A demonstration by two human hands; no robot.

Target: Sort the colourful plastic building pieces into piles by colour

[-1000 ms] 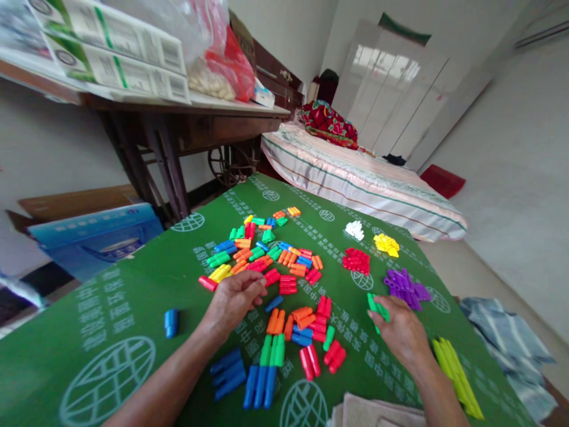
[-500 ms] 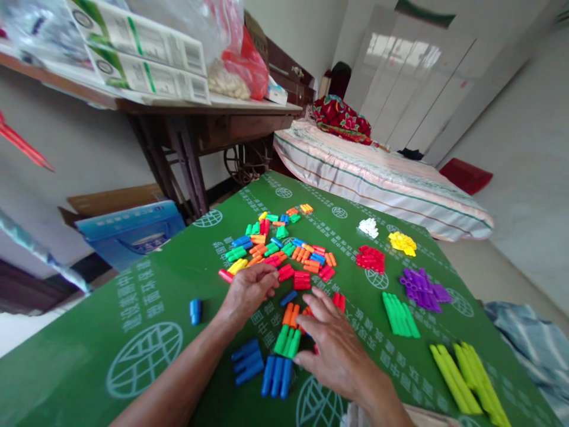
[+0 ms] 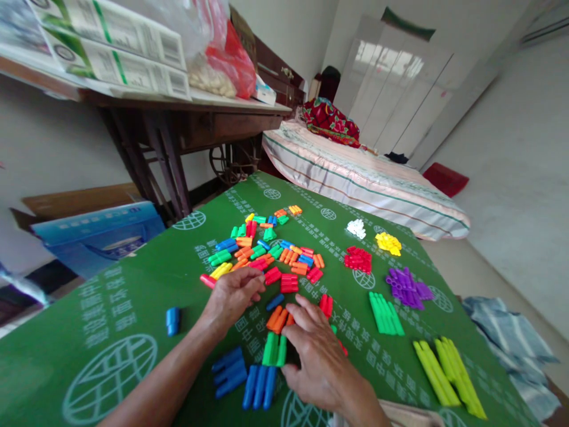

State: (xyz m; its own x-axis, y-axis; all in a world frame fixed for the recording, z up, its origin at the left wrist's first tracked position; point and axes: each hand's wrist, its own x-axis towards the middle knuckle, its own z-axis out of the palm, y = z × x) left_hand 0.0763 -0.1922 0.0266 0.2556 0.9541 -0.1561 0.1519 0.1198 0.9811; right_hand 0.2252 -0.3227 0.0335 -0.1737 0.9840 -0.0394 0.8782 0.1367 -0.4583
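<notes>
Pale walls (image 3: 511, 136) enclose a room with a bed (image 3: 364, 190) along the far side, its striped sheet hanging down and a red floral blanket (image 3: 331, 121) heaped on top. Leftward, boxes (image 3: 115, 50) and bags (image 3: 233, 62) rest on a wooden stand (image 3: 244, 126). Nearest lies a green surface (image 3: 142, 281) printed with pale globes and characters, strewn with coloured tube-shaped pieces.

At its near middle lies a green piece (image 3: 274, 350), its tubes side by side, their long axis running away from the person with a slight rightward lean. Just beyond is an orange piece (image 3: 277, 319), tilted further right; just nearer, a blue piece (image 3: 259, 388) points its rounded ends toward the person. Beside the green piece's right edge, the right hand (image 3: 317, 347) has thumb and fingers spread apart; whether they touch it is unclear. The left hand (image 3: 233, 293) keeps its fingertips together near a red piece (image 3: 272, 275); whether anything is pinched there cannot be told.
</notes>
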